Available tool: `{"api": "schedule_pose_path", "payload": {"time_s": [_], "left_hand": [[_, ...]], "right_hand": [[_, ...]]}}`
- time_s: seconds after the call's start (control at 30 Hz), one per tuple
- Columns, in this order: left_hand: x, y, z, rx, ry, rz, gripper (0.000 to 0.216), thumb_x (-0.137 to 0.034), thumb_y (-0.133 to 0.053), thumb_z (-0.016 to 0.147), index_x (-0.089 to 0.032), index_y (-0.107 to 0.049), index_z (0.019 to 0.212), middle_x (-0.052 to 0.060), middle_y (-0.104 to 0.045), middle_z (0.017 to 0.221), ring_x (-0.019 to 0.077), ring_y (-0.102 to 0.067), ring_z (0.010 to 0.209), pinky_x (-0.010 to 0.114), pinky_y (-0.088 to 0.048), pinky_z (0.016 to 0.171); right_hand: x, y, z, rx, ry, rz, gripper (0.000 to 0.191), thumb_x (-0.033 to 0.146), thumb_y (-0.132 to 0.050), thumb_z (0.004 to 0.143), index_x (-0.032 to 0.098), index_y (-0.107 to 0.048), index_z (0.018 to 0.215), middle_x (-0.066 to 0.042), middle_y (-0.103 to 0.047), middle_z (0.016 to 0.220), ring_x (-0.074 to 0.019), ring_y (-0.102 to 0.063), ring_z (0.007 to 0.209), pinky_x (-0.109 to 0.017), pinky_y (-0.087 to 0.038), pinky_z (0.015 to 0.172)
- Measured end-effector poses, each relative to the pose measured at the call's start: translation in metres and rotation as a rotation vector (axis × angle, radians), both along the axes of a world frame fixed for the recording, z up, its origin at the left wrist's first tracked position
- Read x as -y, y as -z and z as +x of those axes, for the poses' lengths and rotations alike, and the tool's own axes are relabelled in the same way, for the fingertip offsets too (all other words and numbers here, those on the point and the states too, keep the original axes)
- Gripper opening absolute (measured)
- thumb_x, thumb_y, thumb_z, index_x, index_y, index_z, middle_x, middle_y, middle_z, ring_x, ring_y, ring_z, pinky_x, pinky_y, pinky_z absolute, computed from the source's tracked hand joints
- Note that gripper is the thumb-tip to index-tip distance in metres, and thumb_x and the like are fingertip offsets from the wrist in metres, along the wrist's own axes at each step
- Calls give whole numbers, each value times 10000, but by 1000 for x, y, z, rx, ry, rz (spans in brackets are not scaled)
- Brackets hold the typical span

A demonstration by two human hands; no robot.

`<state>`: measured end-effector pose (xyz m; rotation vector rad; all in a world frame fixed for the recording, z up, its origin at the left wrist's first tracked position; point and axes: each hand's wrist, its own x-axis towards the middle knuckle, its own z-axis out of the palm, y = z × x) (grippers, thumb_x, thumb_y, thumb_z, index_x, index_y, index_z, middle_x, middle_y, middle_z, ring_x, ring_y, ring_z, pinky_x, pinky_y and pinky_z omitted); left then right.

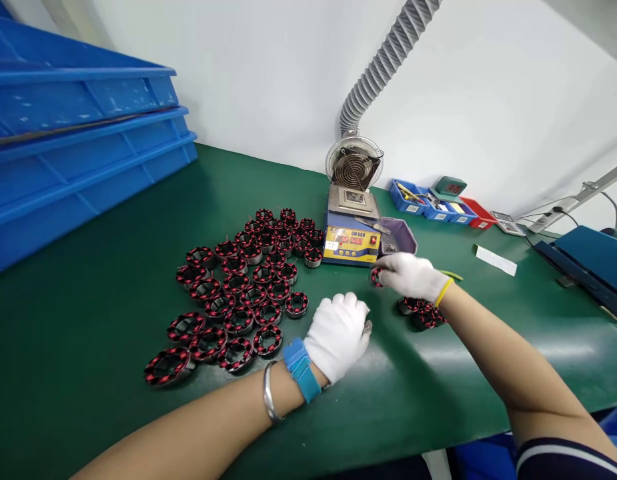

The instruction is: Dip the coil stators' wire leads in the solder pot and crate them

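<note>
A small ring (375,277) with red and black segments is held up over the worktop (378,413), just in front of the machine's right end. The right hand (411,275), in a white glove, has its fingers closed on this ring. The left hand (338,338), also gloved, is nearer to the person, with its back upward and its fingers bent; what is under the palm is hidden, so I cannot tell if it has hold of something.

Below the right wrist there is a small group of rings (424,315), partly covered by the arm. To the left of the left hand, a much larger group of rings (253,293) is spread on the green surface, many of them touching each other.

Behind the hands stands the machine (352,243) with a yellow front and a lit red display. A purple tray (404,235) is beside it on the right. Behind the machine is a round fan (355,170), and a grey hose (388,59) goes up from there. Farther to the right are small blue bins (411,205), a red bin (477,213) and a clock (451,186). At the far left, large blue crates (83,160) are stacked.
</note>
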<state>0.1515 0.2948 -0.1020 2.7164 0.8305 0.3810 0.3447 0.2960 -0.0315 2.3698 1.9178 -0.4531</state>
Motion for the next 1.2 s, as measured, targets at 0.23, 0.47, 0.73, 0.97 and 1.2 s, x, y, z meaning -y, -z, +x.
{"api": "schedule_pose_path", "payload": {"time_s": [0.23, 0.47, 0.73, 0.97, 1.2], "left_hand": [[-34, -35, -28, -372, -133, 269, 633, -588, -440, 868, -13, -703, 847, 301, -569, 1091, 410, -555, 933, 471, -415, 713], [-36, -11, -13, -403, -2, 210, 431, -464, -483, 881, -101, -715, 862, 202, -608, 1103, 350, -604, 899, 438, -449, 713], [-16, 25, 3, -60, 12, 12, 158, -252, -555, 813, -195, -634, 938, 69, -636, 1145, 265, -629, 946, 358, -508, 702], [-9, 31, 3, 540, 59, -1, 371, -232, -627, 740, -174, -537, 1095, 113, -588, 1251, 242, -636, 1028, 352, -544, 854], [-7, 33, 0, 445, 67, -245, 561, -245, -583, 755, -177, -496, 1305, 80, -544, 1371, 230, -587, 1177, 337, -492, 1016]], "right_hand": [[33, 20, 18, 289, -4, -213, 314, 274, -462, 841, 183, -718, 998, -119, -701, 928, -277, -660, 900, -318, -476, 673], [58, 6, 13, 362, 178, -3, 372, 357, -501, 861, 178, -624, 1162, -143, -654, 1088, -310, -629, 990, -389, -486, 786], [90, 65, -60, -437, 277, 292, 713, 489, -674, 755, 269, -428, 1387, -65, -555, 1324, -206, -649, 934, -348, -521, 778], [79, 93, -49, -1288, 362, 381, 508, 421, -682, 760, 187, -586, 1201, -75, -680, 1108, -214, -657, 974, -374, -536, 875], [83, 89, -54, -1303, 321, 456, 518, 355, -744, 687, 192, -602, 1158, -64, -691, 1050, -204, -671, 911, -362, -564, 822]]}}
